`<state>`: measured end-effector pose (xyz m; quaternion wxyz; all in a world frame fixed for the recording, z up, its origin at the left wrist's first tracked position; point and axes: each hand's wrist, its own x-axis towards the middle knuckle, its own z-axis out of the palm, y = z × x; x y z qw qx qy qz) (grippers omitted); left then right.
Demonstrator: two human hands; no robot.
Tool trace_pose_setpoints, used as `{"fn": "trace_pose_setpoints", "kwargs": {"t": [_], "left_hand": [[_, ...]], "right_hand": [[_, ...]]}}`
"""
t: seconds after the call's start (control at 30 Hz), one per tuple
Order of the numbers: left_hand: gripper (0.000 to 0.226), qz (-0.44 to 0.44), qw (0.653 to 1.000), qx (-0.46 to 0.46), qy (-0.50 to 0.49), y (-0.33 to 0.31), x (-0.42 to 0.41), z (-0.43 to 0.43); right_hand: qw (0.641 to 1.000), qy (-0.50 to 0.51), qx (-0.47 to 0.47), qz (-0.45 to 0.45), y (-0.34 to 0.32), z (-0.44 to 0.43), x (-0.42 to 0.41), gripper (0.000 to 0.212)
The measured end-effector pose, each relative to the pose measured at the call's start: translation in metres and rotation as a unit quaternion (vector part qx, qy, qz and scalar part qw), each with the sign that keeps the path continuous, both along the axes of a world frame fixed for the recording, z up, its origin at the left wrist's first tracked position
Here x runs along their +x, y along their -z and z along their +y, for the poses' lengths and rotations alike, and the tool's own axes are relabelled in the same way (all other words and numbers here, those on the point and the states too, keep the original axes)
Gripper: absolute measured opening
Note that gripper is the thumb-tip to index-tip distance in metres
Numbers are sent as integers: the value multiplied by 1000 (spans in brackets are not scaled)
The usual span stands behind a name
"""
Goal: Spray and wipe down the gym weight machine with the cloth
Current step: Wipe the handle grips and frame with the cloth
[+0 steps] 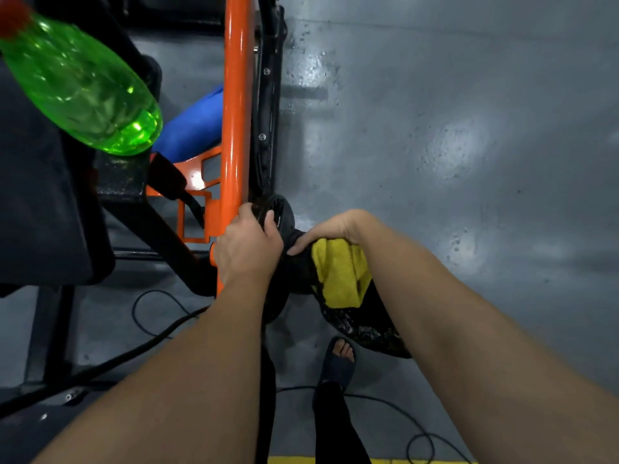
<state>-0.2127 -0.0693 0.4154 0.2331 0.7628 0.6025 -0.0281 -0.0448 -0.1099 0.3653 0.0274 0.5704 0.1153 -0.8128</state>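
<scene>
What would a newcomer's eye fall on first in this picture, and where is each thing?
The bright green bottle with its red cap fills the upper left. An orange frame bar runs down the centre; at its foot the left hand grips a black round part, while the right hand beside it holds a yellow cloth.

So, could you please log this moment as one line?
left hand grips black disc | right hand holds yellow cloth against it | green bottle unheld

The grey floor (469,135) is glossy, with soft patches of reflected light and scattered droplets. Black cables (385,398) loop across it near a yellow line (291,460)
</scene>
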Motion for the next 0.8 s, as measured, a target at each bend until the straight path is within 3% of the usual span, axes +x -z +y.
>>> {"fn": "trace_pose_setpoints", "kwargs": {"t": [0.13,0.23,0.33,0.43,0.63,0.7,0.73,0.8], "left_hand": [[44,15,1000,-4,-1,-1,0,0],[45,11,1000,-14,1,-6,2,0],[46,18,1000,-16,6,-8,3,-1],[45,23,1000,-11,10,-9,3,-3],[44,63,998,10,17,-3,6,-3],[42,82,996,13,19,0,10,-2],[40,85,996,13,13,2,10,0],[36,94,996,-2,9,4,17,8]], "right_hand": [[1000,18,10,13,-4,-3,-3,37],[977,-95,127,-145,-9,-11,-5,68],[889,-170,247,-345,-14,-33,-29,92],[732,-257,346,-528,-2,-58,-66,88],[520,-308,495,-624,33,-88,-78,72],[513,-310,501,-624,32,-85,-76,66],[541,-322,489,-603,27,-77,-76,63],[637,-345,451,-522,9,-62,-68,58]]}}
